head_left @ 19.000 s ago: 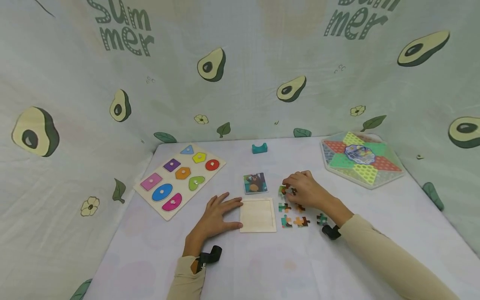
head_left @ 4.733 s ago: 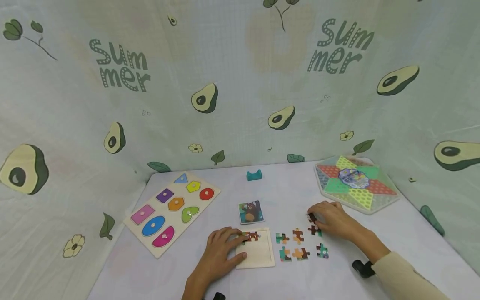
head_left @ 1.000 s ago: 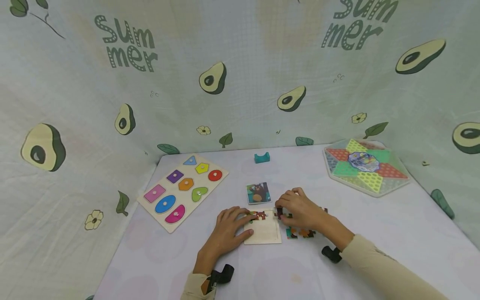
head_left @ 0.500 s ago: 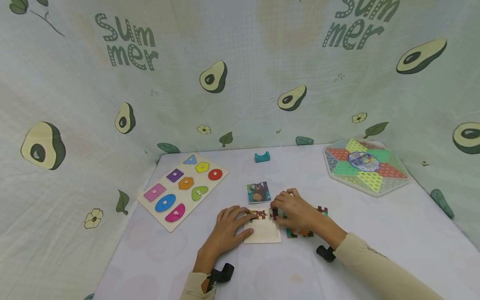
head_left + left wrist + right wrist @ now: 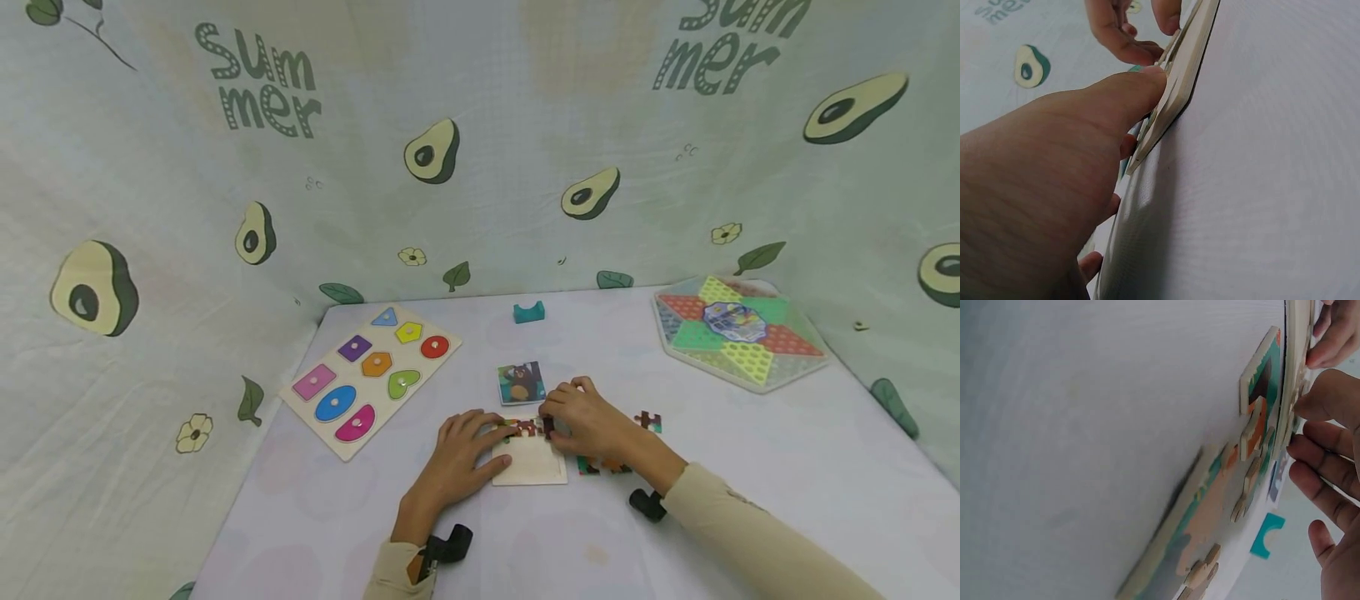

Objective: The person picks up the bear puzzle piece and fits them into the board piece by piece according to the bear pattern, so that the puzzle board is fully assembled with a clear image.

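Now our spread left hand (image 5: 456, 461) touches the wooden tray (image 5: 529, 469); our right hand (image 5: 589, 422) pinches a dark puzzle piece (image 5: 548, 427) by its far-right corner.

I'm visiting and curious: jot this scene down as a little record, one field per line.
Left grip: rests on wooden tray
Right grip: pinches dark puzzle piece at tray's far right corner
Loose pieces: right of tray, some partly hidden
Bear picture: beyond tray
Shape board: left
Hexagonal board: far right
Teal block: near back edge
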Demonstrator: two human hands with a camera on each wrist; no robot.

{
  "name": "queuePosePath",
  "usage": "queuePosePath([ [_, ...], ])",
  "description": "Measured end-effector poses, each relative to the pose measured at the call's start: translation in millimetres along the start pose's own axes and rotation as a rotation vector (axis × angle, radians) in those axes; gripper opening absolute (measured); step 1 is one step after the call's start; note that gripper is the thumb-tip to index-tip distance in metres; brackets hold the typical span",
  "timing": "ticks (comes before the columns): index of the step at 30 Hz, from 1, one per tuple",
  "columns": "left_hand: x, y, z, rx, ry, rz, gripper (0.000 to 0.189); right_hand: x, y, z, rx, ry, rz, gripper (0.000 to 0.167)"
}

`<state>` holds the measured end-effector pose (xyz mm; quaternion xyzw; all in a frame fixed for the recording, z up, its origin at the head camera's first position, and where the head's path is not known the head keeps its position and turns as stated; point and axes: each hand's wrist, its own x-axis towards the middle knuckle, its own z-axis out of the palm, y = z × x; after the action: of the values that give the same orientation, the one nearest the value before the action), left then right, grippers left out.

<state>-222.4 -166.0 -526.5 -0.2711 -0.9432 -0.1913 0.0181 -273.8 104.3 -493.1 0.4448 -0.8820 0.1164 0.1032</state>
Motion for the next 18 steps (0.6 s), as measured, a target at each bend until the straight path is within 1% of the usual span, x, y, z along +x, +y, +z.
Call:
queuePosePath([
  [4,0.6,1.0,-1.4,-0.004,-0.012,-0.011,0.046,1.2,-0.3,1.0,-0.014,0.004,-0.014,0.026],
  [9,1.4,1.5,-3.2,0.006,-0.014,-0.011,0.046,2.7,-1.9,0.1,-0.021,-0.02,-0.005,0.02],
  [12,1.6,1.7,-3.7,0.002,-0.01,-0.005,0.046,3.0,-3.0,-1.0,0.016,-0.038,0.012,0.016],
  [16,1.8,1.4,-2.9,-0.007,-0.016,-0.008,0.046,2.4,-3.6,-2.3,0.082,-0.042,0.026,0.013],
  [18,2.0,1.2,-2.1,-0.006,-0.02,-0.012,0.046,2.0,-4.0,-2.5,0.088,-0.041,0.026,0.012],
])
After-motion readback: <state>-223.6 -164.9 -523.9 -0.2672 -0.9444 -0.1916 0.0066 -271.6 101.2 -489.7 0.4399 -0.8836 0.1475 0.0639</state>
